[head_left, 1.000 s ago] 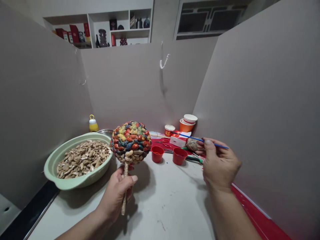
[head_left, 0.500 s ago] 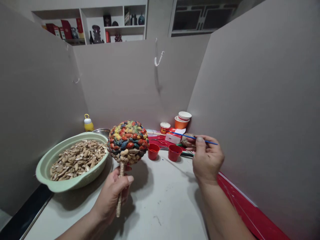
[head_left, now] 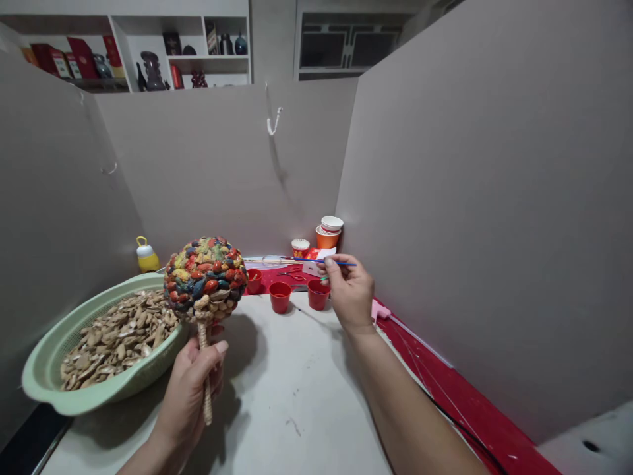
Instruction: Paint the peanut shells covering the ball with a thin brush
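My left hand (head_left: 192, 379) is closed around the rope-wrapped stem of a round ball covered in peanut shells (head_left: 205, 277). Red, blue, yellow and green paint coats most of its shells; those low down by the stem look bare. A thin blue paintbrush (head_left: 341, 263) is pinched in my right hand (head_left: 350, 293), its tip pointing left towards the ball but apart from it. Below the brush stand two red cups, one in the middle (head_left: 280, 298) and one close to my right hand (head_left: 317, 295). A third red cup (head_left: 254, 282) stands partly behind the ball.
A green basket of peanut shells (head_left: 49, 389) fills the left side of the white table. At the back are red scissors (head_left: 293, 272), stacked paper cups (head_left: 328, 236), a tub of cotton swabs (head_left: 300, 248) and a yellow-and-white bottle (head_left: 147, 257). Grey panels enclose three sides.
The view has turned to the right, so most things sit further left. The brush has come nearer to level, and the third red cup now shows beside the ball. Both grips are unchanged.
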`<state>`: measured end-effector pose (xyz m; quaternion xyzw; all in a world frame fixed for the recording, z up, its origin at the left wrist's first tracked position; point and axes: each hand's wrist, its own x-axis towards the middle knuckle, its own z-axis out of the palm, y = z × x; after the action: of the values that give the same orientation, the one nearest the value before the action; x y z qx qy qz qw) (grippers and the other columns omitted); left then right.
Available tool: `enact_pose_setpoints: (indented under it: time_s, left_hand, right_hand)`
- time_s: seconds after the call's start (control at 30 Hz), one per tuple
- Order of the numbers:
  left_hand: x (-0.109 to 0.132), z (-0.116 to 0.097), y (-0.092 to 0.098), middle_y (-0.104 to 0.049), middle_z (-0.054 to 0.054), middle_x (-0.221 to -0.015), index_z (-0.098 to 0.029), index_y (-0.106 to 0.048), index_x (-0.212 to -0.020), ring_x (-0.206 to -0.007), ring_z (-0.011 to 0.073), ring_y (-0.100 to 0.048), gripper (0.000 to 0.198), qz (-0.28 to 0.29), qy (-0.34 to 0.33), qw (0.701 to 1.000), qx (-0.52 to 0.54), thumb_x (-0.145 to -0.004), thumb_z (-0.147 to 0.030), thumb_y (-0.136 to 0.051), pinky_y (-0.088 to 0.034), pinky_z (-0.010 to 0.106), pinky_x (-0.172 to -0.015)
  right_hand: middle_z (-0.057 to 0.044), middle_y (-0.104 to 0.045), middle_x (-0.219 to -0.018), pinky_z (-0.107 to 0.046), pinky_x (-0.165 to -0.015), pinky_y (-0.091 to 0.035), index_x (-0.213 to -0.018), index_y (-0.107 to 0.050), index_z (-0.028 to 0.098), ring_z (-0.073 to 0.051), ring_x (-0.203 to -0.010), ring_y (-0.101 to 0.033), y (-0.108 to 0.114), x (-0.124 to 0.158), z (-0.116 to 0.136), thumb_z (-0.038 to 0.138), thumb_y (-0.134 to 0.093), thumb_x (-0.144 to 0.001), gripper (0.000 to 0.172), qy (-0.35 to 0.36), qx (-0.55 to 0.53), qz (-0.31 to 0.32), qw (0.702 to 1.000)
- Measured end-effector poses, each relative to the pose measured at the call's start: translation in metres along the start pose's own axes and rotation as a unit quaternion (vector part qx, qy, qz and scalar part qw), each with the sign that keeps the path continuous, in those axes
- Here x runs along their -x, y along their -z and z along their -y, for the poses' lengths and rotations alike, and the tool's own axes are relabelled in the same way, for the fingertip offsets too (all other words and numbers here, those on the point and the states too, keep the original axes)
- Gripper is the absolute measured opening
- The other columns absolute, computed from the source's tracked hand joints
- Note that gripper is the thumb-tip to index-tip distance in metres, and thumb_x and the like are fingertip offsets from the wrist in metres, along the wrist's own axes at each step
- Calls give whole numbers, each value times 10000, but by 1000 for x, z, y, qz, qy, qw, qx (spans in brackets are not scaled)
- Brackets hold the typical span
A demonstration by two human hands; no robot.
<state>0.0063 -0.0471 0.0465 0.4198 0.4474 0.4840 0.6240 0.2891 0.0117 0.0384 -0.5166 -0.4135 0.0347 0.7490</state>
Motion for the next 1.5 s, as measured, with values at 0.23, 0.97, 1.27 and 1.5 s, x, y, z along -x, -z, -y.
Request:
enact_pose_setpoints:
  time_s: [0.23, 0.97, 1.27, 1.5]
  left_hand:
    - [-2, 0, 3, -378, -125, -586, -207, -571, -995, -479, 53, -269, 517, -13, -14, 999, 32, -655, -461, -867, -199, 188, -467]
    - [-7, 3, 8, -439, -102, -563, -189, -627, -988, -480, 80, -348, 456, 7, 31, 999, 34, -680, -433, -858, -260, 207, -475]
    - [-7, -3, 6, -769, 108, -1047, -179, -694, -1059, -1063, 284, -685, 463, -8, -53, 999, 8, -646, -305, -860, -523, 312, -886]
    - [-14, 7, 7, -766, 140, -1117, -184, -653, -1061, -1207, 319, -659, 489, -9, -87, 996, 30, -619, -185, -862, -497, 372, -1032]
  right_hand:
    - [-64, -694, -1153, -377, -860, -611, -1206, -652, 171, -170, -969, -694, -61, -40, -15, 448, -649, -994, 348, -31, 67, 189, 979]
    - [-91, -657, -1296, -434, -948, -597, -1293, -626, 191, -210, -1102, -677, -129, -73, -95, 441, -652, -991, 394, -39, 242, 362, 900]
    - [-90, -660, -1287, -429, -939, -600, -1289, -627, 190, -206, -1092, -679, -124, -71, -101, 441, -651, -991, 390, -16, 258, 366, 894]
    - [-89, -655, -1303, -433, -944, -598, -1292, -629, 189, -217, -1109, -675, -124, -62, -105, 443, -658, -986, 399, 41, 282, 327, 901]
